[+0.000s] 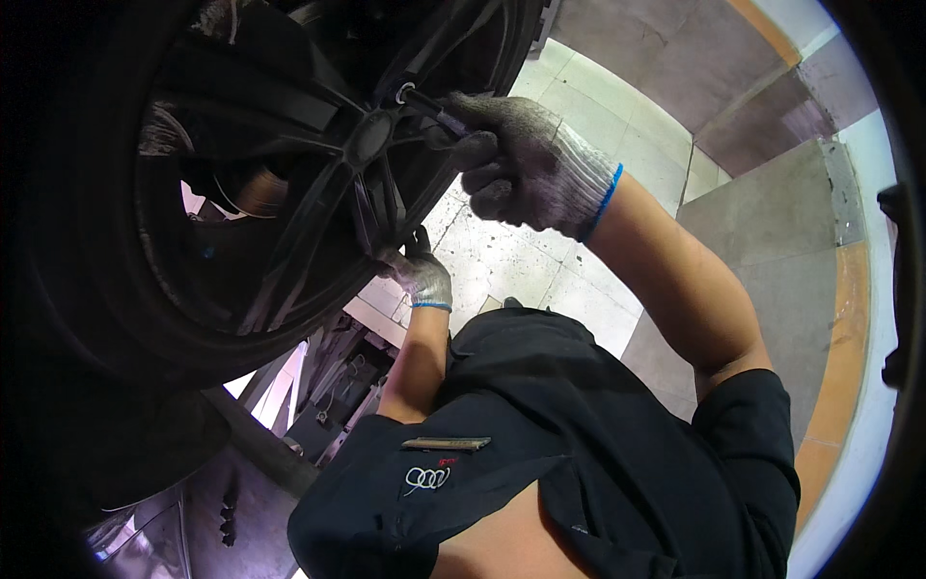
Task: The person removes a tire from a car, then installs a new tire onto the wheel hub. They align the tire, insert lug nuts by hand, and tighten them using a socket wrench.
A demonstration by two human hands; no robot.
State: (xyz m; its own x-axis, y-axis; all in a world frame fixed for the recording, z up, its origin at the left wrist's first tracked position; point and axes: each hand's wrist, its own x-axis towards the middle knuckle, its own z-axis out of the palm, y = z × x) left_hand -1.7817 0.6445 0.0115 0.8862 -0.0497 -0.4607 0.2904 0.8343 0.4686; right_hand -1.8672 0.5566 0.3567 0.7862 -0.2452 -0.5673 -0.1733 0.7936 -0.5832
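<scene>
Black multi-spoke alloy wheel (289, 183) is still mounted; gloved right hand (526, 164) is gripping a dark socket tool (429, 108) on a lug bolt, gloved left hand (420, 275) is clasping the rim.

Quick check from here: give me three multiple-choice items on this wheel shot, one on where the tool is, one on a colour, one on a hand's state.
1. Where does the tool tip sit?
A. beside the wheel hub
B. on the floor
C. in the shirt pocket

2. What colour are the glove cuffs?
A. red
B. blue
C. yellow

3. What is the left hand doing?
A. hanging free
B. gripping a wheel spoke
C. resting on the floor

Key: 1 A, the right hand holds the tip near the hub. 2 B, blue trim at both wrists. 3 B, its fingers wrap a spoke.
</scene>
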